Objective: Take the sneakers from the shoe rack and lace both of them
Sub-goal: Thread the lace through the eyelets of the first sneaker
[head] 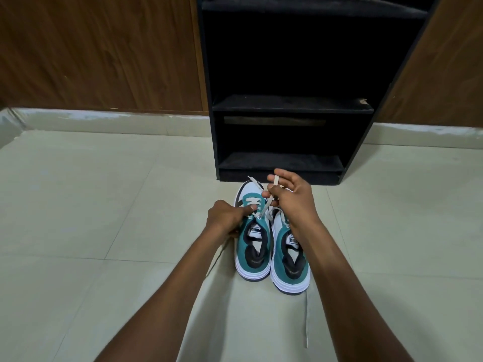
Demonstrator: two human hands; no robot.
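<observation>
In the head view, two teal-and-white sneakers stood side by side on the pale tiled floor [91, 205], heels toward the near edge, toes almost touching the foot of the black shoe rack [282, 142] beyond them. The rack's visible shelves held nothing.

The left sneaker [252, 246] was the one being worked on; the right sneaker [288, 259] stood just beside it, partly under the right forearm, one of its laces trailing loose over the near floor.

The off-white lace [265, 209] looked flat, soft and limp, likely to slip through an eyelet unless kept taut, so the best hold would be near its stiff tip. The sneaker itself seemed light enough to shift under a pull, and needed steadying at the eyelet row.

The left hand [227, 218] was curled against the left side of that sneaker, its thumb pressed flat on the crossed lace over the tongue; the other fingers were hidden.

The right hand [287, 197] was raised above the toe, thumb and forefinger pinching the lace, a turn of it round the forefinger, the remaining fingers loosely spread.
</observation>
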